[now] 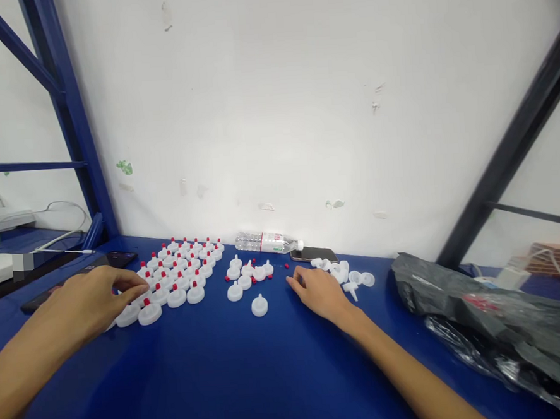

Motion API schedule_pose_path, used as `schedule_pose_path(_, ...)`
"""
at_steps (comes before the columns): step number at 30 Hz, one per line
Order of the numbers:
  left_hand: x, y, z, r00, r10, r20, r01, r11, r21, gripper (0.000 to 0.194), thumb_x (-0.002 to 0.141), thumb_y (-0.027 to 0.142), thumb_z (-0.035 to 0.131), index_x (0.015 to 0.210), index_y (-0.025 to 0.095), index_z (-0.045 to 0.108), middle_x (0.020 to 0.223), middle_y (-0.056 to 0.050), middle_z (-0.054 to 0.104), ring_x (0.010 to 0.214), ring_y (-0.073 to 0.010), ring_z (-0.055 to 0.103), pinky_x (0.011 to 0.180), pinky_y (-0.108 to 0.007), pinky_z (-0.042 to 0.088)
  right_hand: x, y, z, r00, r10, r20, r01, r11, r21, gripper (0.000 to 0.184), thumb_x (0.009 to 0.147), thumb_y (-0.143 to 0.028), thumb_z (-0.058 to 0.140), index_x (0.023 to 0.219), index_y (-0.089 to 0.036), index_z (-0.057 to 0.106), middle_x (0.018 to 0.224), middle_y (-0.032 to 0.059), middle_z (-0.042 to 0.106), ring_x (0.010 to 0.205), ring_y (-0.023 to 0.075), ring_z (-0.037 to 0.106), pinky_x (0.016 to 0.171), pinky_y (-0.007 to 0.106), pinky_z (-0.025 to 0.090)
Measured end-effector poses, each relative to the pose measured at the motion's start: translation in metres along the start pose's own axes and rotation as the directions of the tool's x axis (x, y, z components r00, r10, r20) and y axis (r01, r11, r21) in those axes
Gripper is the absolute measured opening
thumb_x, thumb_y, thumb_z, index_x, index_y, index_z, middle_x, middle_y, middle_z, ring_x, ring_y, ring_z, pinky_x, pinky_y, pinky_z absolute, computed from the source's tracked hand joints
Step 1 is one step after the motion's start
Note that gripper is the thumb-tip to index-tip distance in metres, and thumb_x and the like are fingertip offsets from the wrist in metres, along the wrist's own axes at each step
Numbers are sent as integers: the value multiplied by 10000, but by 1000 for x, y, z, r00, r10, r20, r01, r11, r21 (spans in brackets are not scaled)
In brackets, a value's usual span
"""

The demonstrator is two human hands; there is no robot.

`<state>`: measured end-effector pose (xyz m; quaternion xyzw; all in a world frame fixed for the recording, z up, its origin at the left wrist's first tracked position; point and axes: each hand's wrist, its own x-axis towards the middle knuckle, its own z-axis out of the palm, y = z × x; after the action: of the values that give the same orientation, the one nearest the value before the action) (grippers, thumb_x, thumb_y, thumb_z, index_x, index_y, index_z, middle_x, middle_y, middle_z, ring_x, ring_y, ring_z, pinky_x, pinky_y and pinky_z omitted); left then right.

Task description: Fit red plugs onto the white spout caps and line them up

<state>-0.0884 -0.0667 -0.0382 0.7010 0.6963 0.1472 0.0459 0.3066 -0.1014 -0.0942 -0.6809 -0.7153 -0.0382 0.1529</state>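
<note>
My left hand (93, 303) is over the front left of the white spout caps with red tips (176, 297). Its thumb and forefinger come together, covering part of the nearest caps; whatever is between them is hidden. On the right, my right hand (319, 290) rests low over the table with curled fingers. Its fingertips are close to a small loose red tip (286, 266), and I cannot make out anything inside them. Between my hands sit several white spout caps without red tips (235, 292), with loose red tips among them. One such cap (260, 306) sits nearer to me.
More white caps and spouts (353, 279) lie beyond my right hand. A clear water bottle (269, 242) lies near the wall beside a phone (314, 255). A dark device (122, 258) is behind my left hand. A grey plastic bag (495, 323) covers the right side of the blue table (224, 383).
</note>
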Motion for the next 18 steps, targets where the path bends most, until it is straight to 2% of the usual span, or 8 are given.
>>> schedule_pose_path(3,-5,11,-1,996,-17,83,11,997,76,356,858,475,492,966,301,783,1038,-44,784,951,-326,676,724,-338,394,0,-6,-2,1000,-5,-27,13,955,296,318,974,-441,565,753,-217,607,722,9,714,678,181,669,611,275,419)
schedule_pose_path(5,-6,16,-2,995,12,103,-18,998,64,326,859,431,511,950,279,784,1045,-45,784,965,-317,678,717,-317,390,0,-10,-3,998,-26,-51,48,864,501,265,923,-404,644,744,-212,608,713,-1,708,670,167,664,630,270,453)
schedule_pose_path(7,-6,18,-1,994,23,107,-29,998,55,306,857,407,524,929,267,786,1022,-39,789,954,-303,684,699,-298,382,0,-14,-4,997,-43,-69,76,785,614,175,886,-355,683,801,-210,635,727,-8,707,677,162,672,636,263,484)
schedule_pose_path(11,-4,16,1,991,8,130,-15,998,57,303,863,398,517,907,255,780,975,-27,795,917,-272,692,680,-278,382,-1,-19,-5,997,-33,-66,70,704,707,150,891,-347,662,949,-213,694,786,0,729,680,166,702,595,254,512)
schedule_pose_path(15,-2,13,3,987,2,158,-13,998,69,313,854,414,505,898,248,767,935,-44,790,892,-282,693,702,-298,397,-3,-22,-3,997,-44,-60,74,670,739,224,952,-373,568,896,-214,716,857,18,760,689,164,724,581,245,507)
schedule_pose_path(18,-2,12,4,987,5,163,-16,997,69,325,848,419,489,872,244,762,876,-50,781,840,-283,692,692,-309,391,-5,-26,-2,999,-22,-31,38,617,786,208,952,-380,576,907,-211,690,833,20,773,684,168,734,568,235,489)
